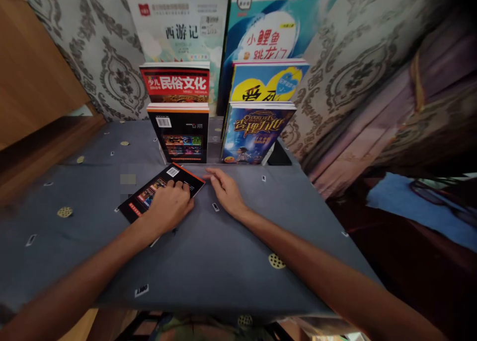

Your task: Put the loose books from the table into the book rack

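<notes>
Bare forearms (100, 269) enter from both lower corners and cross a grey-blue tablecloth (208, 276) printed with yellow dotted ovals and small white labels. Left hand (168, 202): palm down on a thin black paperback (149, 193) with a white barcode, small colour pictures and an orange edge strip. Its fingers are bent and lie close together on the cover; whether the thumb pinches the edge cannot be told. The paperback lies flat and slanted on the cloth, left of centre, its far corner close to the clear display stand (214, 155). Right hand (227, 194): beside the paperback's right-hand corner, fingers partly extended towards it and loosely together; whether the fingertips touch the corner cannot be told. The stand holds upright books in two columns of three tiers. Left column, front to back: a black book with a barcode (182, 127), a red-bannered book (175, 83) and a tall pale-green book (181, 18). Right column: a dark-blue book with gold lettering (253, 137), a yellow-and-blue book (257, 85) and a tall teal book (309, 18). Just right of the stand lies a flat black object (280, 156).
</notes>
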`<action>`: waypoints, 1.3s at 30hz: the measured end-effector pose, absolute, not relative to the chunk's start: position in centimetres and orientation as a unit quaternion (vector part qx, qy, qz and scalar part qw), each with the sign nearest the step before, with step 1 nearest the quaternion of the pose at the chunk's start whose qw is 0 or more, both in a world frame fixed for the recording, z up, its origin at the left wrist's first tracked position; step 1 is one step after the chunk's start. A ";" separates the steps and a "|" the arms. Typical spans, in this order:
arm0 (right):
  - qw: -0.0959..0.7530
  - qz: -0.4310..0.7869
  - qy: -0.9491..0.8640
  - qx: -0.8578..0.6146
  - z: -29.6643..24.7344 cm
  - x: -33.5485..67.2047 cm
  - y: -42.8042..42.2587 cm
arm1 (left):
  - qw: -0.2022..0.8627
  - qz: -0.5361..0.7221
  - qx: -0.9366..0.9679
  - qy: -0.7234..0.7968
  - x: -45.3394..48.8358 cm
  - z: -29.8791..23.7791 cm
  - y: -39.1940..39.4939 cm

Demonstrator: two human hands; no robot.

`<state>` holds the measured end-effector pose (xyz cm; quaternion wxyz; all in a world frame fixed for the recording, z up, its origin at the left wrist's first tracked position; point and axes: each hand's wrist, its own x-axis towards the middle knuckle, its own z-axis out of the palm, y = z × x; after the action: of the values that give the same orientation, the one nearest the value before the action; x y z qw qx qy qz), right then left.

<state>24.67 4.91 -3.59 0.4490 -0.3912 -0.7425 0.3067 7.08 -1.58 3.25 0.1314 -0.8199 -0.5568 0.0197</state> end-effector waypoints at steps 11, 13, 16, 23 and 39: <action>0.460 0.308 -0.732 -0.397 -3.1 24.7 4.4 | 0.121 0.058 -0.832 -0.538 7.0 3.8 -1.4; 0.465 0.311 -0.728 -0.395 -3.1 24.7 4.3 | 0.121 0.053 -0.834 -0.535 6.9 3.8 -1.3; 0.469 0.311 -0.726 -0.395 -3.0 24.7 4.2 | 0.125 0.040 -0.837 -0.532 6.7 3.7 -1.2; 0.483 0.312 -0.717 -0.393 -2.9 24.6 4.1 | 0.137 0.052 -0.836 -0.528 6.8 3.8 -1.3; 0.333 0.192 -0.815 -0.433 -2.6 24.2 3.2 | 0.114 0.056 -0.829 -0.545 7.0 3.6 -1.7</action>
<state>24.24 3.17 -2.56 0.3334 -0.4328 -0.8153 0.1918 7.03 -1.66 3.57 0.1141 -0.8285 -0.5453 0.0562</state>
